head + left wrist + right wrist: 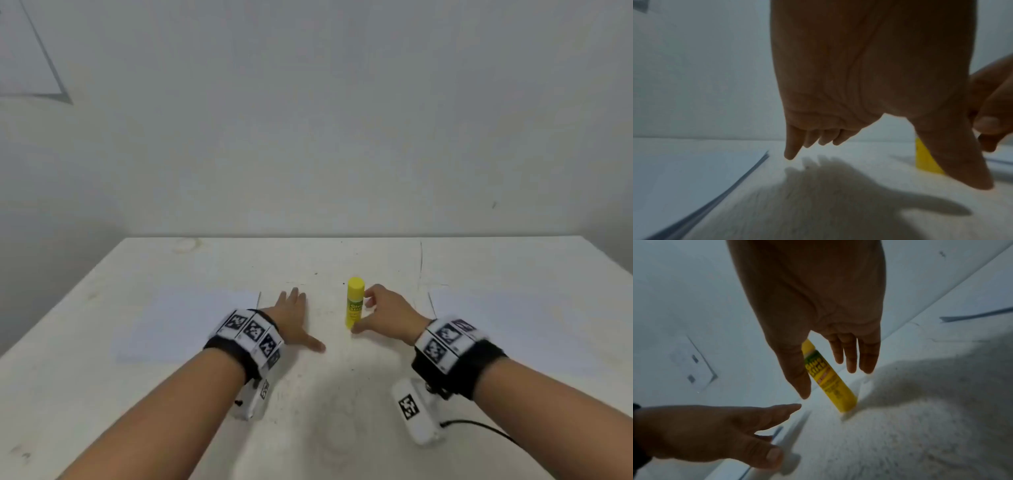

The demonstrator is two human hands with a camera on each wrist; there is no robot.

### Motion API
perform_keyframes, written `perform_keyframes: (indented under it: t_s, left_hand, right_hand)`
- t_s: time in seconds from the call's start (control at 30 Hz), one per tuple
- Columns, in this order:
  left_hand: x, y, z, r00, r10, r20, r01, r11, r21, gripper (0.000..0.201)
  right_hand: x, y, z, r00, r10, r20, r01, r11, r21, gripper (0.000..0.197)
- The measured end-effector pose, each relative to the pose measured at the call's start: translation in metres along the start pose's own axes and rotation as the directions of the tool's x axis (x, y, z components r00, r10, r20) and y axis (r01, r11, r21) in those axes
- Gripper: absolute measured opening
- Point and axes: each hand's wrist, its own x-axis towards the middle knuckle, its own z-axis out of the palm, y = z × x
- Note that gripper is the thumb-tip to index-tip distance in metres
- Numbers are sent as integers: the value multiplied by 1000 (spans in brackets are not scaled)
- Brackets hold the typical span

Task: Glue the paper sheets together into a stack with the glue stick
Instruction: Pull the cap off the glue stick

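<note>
A yellow glue stick [355, 301] stands upright with its cap on near the middle of the white table [342, 428]. My right hand [363, 312] is right beside it, thumb low and fingers high on either side of the tube. In the right wrist view the thumb and fingers are straight, and the glue stick [828, 378] sits in the gap between them, ungripped. My left hand [301, 322] hovers flat just above the table to the stick's left, fingers spread, holding nothing. A stack of white paper sheets [185, 325] lies to its left, and its edge [748, 175] shows in the left wrist view.
More white paper [486, 308] lies on the table to the right of my right hand. A bare wall stands right behind the table's far edge [342, 237]. The table's left edge runs diagonally past the left stack.
</note>
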Motion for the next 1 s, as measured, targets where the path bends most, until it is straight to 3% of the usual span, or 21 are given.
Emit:
perform_keyframes:
  t_s: [0.07,0.17,0.33,0.4,0.47,0.5,0.53,0.6,0.63,0.67,0.7,0.73,0.77,0.8,0.87,1.0]
  left_hand:
    - [3,3,5,998,-58,32,56,997,57,123]
    - [6,7,7,995,-89,38,85,992,96,123]
    - [10,3,14,996,-91,18,89,990,110,123]
    - [12,2,16,995,-94,29,90,990,104,122]
    - [9,2,10,996,-91,20,89,990,109,103]
    - [7,2,3,998,-65,-25,67,992,103,79]
    - [2,4,-6,996,-24,-86,31,996,84,54]
    - [-5,5,-20,966,50,-252,-61,997,-36,38]
    - [-9,6,-27,938,84,-337,-150,973,-177,38]
    - [-13,7,-33,903,128,-410,-288,889,-356,37]
    - [-19,9,-38,874,178,-452,-432,712,-553,34]
    - [-28,12,-42,851,251,-461,-523,482,-703,32]
    - [-35,16,-45,827,317,-465,-552,293,-781,32]
    - [-41,19,-47,795,378,-475,-569,190,-800,33]
    - [-46,27,-50,730,431,-531,-643,167,-748,35]
    - [-44,41,-53,700,337,-629,-714,325,-621,30]
  right_hand:
    - [4,-4,7,1000,1,-23,-1,1000,-19,73]
    - [5,-11,16,996,-41,-82,36,998,-59,47]
    - [0,-13,23,986,-111,-122,120,990,68,19]
    - [-6,-13,21,985,-135,-109,150,977,152,18]
    - [-15,-12,18,981,-170,-90,187,953,239,18]
    - [-20,-12,16,979,-187,-83,203,940,276,19]
    - [-25,-11,13,975,-207,-85,223,928,300,20]
    - [-34,-8,6,967,-238,-93,255,919,300,20]
    - [-38,-7,2,963,-249,-101,268,917,295,19]
    - [-41,-5,-1,960,-259,-103,279,914,296,17]
    - [-44,-4,-4,958,-268,-99,286,910,301,16]
    - [-46,-3,-7,957,-276,-89,289,906,308,15]
    - [-47,-2,-9,955,-285,-81,295,902,315,14]
    - [-48,-2,-10,953,-292,-76,301,900,315,14]
    - [-48,-2,-12,951,-297,-85,309,903,300,13]
    - [-48,-7,-10,954,-289,-84,301,915,268,9]
